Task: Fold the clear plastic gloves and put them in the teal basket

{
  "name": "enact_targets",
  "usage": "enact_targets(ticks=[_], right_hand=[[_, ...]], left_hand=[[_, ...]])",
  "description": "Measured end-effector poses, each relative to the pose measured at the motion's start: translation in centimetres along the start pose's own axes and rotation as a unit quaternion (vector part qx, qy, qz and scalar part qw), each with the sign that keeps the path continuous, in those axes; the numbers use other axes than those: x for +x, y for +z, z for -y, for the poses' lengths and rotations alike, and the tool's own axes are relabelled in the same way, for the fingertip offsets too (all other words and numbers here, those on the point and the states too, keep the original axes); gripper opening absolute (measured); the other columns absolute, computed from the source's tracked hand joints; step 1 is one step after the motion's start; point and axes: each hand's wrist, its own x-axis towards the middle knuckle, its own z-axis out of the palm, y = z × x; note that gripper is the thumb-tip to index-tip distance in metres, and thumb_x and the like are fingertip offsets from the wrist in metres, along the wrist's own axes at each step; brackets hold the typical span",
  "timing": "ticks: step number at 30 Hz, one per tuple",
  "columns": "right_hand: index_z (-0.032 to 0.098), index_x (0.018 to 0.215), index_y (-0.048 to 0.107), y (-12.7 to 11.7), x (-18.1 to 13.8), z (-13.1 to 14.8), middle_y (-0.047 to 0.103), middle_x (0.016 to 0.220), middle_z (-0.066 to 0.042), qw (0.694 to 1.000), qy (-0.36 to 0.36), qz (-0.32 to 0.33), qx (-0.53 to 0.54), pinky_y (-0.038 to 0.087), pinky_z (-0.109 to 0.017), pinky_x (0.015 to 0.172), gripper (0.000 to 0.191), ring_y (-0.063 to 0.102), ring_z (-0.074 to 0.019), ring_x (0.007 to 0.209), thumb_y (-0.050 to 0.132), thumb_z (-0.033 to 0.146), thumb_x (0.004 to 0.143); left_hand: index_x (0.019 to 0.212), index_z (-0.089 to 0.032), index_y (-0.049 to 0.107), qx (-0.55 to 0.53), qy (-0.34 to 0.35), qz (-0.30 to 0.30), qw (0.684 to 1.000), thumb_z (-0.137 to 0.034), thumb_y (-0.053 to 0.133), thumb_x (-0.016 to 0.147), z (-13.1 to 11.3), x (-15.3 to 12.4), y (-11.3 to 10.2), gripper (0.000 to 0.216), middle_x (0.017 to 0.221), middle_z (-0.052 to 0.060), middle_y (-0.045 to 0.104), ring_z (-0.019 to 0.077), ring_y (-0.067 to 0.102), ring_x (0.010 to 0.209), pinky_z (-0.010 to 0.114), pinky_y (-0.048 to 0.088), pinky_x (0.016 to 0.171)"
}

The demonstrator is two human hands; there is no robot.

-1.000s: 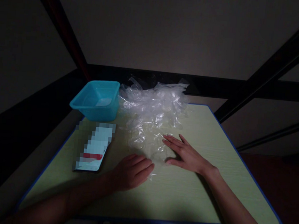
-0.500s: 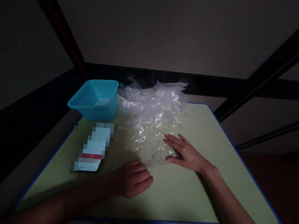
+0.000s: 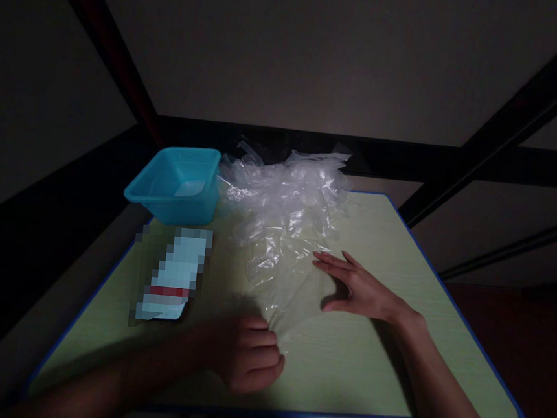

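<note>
A heap of clear plastic bags [image 3: 290,190] lies on the table, its near part thin and spread toward me. My left hand [image 3: 250,356] is closed in a fist on the near edge of a clear plastic bag [image 3: 283,300], which is stretched in creases up to the heap. To the right, my right hand [image 3: 357,287] is open, its fingers extended and thumb apart. Its fingertips are at the right edge of the film; whether they touch it I cannot tell.
A blue plastic basin [image 3: 181,210] stands at the table's back left. In front of it lies a phone-shaped object [image 3: 180,269], pixelated over. The pale table [image 3: 391,368] has a blue edge, and a wall [image 3: 311,56] rises behind it.
My left hand has moved a little toward me, drawing the plastic bag taut. My right hand has shifted slightly right, off the film it lay over.
</note>
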Motion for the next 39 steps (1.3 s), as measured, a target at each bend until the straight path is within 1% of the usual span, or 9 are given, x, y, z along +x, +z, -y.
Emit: enact_targets(ticks=[4,8,11,14,17,21,24,30,39], right_hand=[[0.024,0.142,0.03,-0.4,-0.3,0.4,0.037,0.145,-0.013,1.0,0.005,0.019,0.008,0.018,-0.061,0.108,0.094,0.034,-0.0298,0.133,0.077,0.045,0.063],[0.028,0.143,0.028,-0.6,-0.6,1.1,0.039,0.144,-0.01,0.999,0.002,0.033,0.022,0.019,-0.059,0.108,0.1,0.036,-0.03,0.131,0.081,0.039,0.058],[0.029,0.142,0.029,-0.8,-0.9,1.5,0.041,0.143,-0.009,0.998,-0.001,0.047,0.039,0.018,-0.059,0.109,0.103,0.037,-0.03,0.131,0.082,0.038,0.055],[0.029,0.141,0.032,-1.3,-1.0,2.0,0.043,0.142,-0.007,0.998,-0.019,0.032,0.052,0.019,-0.057,0.11,0.095,0.037,-0.0286,0.131,0.081,0.034,0.06],[0.025,0.137,0.039,-1.4,-0.6,3.0,0.047,0.139,-0.008,0.995,-0.045,-0.05,0.068,0.028,-0.051,0.109,0.067,0.041,-0.0246,0.129,0.068,0.031,0.077],[0.019,0.136,0.042,0.1,1.1,5.1,0.049,0.137,-0.011,0.987,-0.044,-0.137,0.077,0.041,-0.047,0.103,0.044,0.046,-0.022,0.125,0.043,0.023,0.092],[0.013,0.138,0.039,1.9,2.3,6.3,0.045,0.14,-0.014,0.988,-0.054,-0.133,0.057,0.039,-0.045,0.105,0.046,0.041,-0.0218,0.129,0.035,0.017,0.092],[0.0,0.137,0.035,4.3,3.1,6.2,0.036,0.143,-0.021,0.994,-0.038,-0.101,-0.022,0.031,-0.044,0.11,0.049,0.03,-0.0244,0.135,0.034,0.021,0.093],[0.004,0.141,0.03,5.3,2.8,5.7,0.029,0.147,-0.019,0.989,0.014,-0.082,-0.12,0.025,-0.047,0.111,0.066,0.022,-0.0265,0.137,0.033,0.048,0.092]], left_hand=[[0.064,-0.014,0.062,-0.007,0.008,0.003,1.0,-0.007,0.055,0.079,-0.4,0.3,-0.9,0.018,0.048,-0.005,0.046,0.0088,0.04,0.045,0.026,0.031,0.039],[0.07,-0.015,0.064,0.009,0.026,-0.044,0.999,-0.018,0.051,0.086,-0.7,-0.1,-1.3,0.022,0.051,-0.003,0.055,0.0087,0.047,0.047,0.025,0.039,0.042],[0.077,-0.012,0.063,0.031,-0.041,-0.087,0.995,-0.02,0.042,0.089,-0.4,-0.4,-1.0,0.026,0.061,0.002,0.063,0.0116,0.054,0.054,0.027,0.047,0.05],[0.088,-0.012,0.061,0.043,-0.176,-0.098,0.979,-0.012,0.046,0.083,-0.1,-0.1,-0.4,0.016,0.073,0.006,0.066,0.0147,0.059,0.066,0.028,0.051,0.06],[0.101,-0.014,0.058,0.022,-0.304,-0.055,0.951,-0.011,0.047,0.082,0.1,0.4,0.3,0.022,0.095,0.01,0.066,0.0186,0.062,0.087,0.032,0.053,0.076],[0.122,-0.013,0.049,0.017,-0.377,0.048,0.925,-0.018,0.048,0.084,0.0,0.6,1.3,0.039,0.129,0.017,0.052,0.0264,0.049,0.12,0.04,0.046,0.096],[0.131,-0.008,0.039,0.019,-0.397,0.105,0.912,-0.026,0.049,0.085,0.1,0.4,2.0,0.051,0.138,0.021,0.043,0.0295,0.04,0.129,0.044,0.041,0.102],[0.137,-0.004,0.029,0.019,-0.418,0.153,0.895,-0.038,0.051,0.082,0.7,0.0,2.9,0.068,0.144,0.024,0.033,0.0308,0.027,0.136,0.046,0.032,0.107],[0.135,-0.004,0.035,0.04,-0.417,0.183,0.889,-0.043,0.053,0.079,0.6,-0.2,3.1,0.07,0.147,0.022,0.028,0.0315,0.02,0.138,0.046,0.023,0.11]])
